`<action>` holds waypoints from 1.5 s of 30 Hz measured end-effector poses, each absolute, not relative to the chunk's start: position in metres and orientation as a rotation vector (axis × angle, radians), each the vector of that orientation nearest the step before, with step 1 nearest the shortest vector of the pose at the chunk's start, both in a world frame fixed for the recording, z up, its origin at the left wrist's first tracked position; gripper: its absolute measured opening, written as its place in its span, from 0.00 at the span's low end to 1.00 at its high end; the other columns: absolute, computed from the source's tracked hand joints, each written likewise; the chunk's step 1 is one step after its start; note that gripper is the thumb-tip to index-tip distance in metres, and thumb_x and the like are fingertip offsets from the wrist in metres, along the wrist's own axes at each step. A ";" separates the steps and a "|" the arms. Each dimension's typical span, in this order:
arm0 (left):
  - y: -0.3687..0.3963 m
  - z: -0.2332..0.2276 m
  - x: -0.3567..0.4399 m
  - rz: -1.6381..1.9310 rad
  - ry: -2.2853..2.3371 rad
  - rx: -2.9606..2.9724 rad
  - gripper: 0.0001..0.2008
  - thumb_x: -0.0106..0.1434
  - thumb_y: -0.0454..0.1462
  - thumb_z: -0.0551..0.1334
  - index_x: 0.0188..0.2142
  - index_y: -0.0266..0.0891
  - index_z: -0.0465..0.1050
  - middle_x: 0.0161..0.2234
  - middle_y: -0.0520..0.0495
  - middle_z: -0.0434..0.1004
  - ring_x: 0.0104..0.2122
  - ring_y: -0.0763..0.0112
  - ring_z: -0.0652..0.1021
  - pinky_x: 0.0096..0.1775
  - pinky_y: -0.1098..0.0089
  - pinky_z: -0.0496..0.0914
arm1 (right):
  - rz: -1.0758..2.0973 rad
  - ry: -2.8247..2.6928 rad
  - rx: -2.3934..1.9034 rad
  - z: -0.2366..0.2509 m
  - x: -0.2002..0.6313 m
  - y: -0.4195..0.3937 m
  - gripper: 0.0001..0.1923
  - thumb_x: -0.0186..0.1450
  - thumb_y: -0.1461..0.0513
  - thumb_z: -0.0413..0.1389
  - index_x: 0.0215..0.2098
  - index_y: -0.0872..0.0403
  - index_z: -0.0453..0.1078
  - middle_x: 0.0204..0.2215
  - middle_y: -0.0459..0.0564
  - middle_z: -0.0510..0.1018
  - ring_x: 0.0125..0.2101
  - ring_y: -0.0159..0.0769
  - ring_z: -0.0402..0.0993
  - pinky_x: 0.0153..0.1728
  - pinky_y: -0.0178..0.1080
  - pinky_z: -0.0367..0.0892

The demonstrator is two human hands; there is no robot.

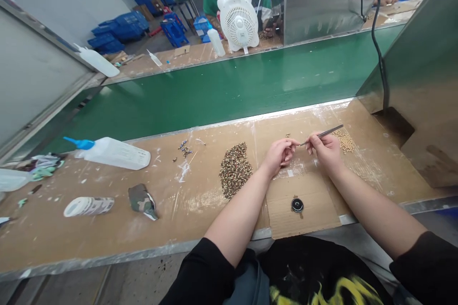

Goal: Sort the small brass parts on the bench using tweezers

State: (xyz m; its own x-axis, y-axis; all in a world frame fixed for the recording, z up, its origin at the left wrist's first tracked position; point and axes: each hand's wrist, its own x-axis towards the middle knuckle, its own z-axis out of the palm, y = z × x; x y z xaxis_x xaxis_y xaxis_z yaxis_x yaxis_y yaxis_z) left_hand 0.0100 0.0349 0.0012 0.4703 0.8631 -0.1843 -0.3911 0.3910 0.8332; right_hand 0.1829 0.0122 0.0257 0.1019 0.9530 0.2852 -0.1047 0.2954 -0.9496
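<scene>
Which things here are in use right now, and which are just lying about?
In use: tweezers in the right hand; a tiny part pinched in the left hand; pile of small rings; smaller pile of beads.

Lying about: squeeze bottle, tape roll, camouflage cloth, black round piece, fan.

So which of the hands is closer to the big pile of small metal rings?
The left. The left hand sits just right of the ring pile; the right hand, pinching tweezers, is farther right, beyond the left one.

Bright overhead light; sharp centre, edges warped.
</scene>
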 end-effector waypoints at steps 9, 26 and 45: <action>0.038 0.000 0.017 0.885 0.711 0.834 0.14 0.61 0.33 0.59 0.43 0.35 0.81 0.32 0.52 0.70 0.17 0.84 0.60 0.17 0.74 0.47 | 1.052 -1.645 -1.005 0.032 0.187 -0.077 0.16 0.75 0.55 0.60 0.30 0.51 0.78 0.23 0.47 0.76 0.23 0.34 0.71 0.25 0.39 0.66; 0.036 0.006 0.018 0.935 0.689 0.860 0.06 0.66 0.31 0.59 0.40 0.41 0.72 0.30 0.55 0.72 0.16 0.85 0.60 0.19 0.77 0.49 | 0.923 -1.992 -0.990 -0.002 0.192 -0.097 0.10 0.73 0.63 0.61 0.32 0.53 0.76 0.29 0.48 0.84 0.29 0.36 0.79 0.32 0.38 0.67; 0.032 0.009 0.018 0.920 0.751 0.927 0.05 0.71 0.35 0.62 0.46 0.41 0.69 0.40 0.49 0.83 0.18 0.86 0.64 0.20 0.79 0.52 | 0.971 -1.960 -0.955 0.002 0.190 -0.094 0.12 0.74 0.63 0.60 0.31 0.53 0.76 0.28 0.47 0.83 0.28 0.34 0.79 0.31 0.37 0.68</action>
State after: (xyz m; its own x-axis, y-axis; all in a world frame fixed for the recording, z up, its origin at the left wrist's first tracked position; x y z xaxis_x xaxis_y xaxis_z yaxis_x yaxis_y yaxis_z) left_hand 0.0178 0.0322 0.0091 0.4180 0.8966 -0.1460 -0.3227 0.2967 0.8988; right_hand 0.1905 -0.0944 0.0025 -0.4517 0.8467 0.2811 0.2894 0.4372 -0.8515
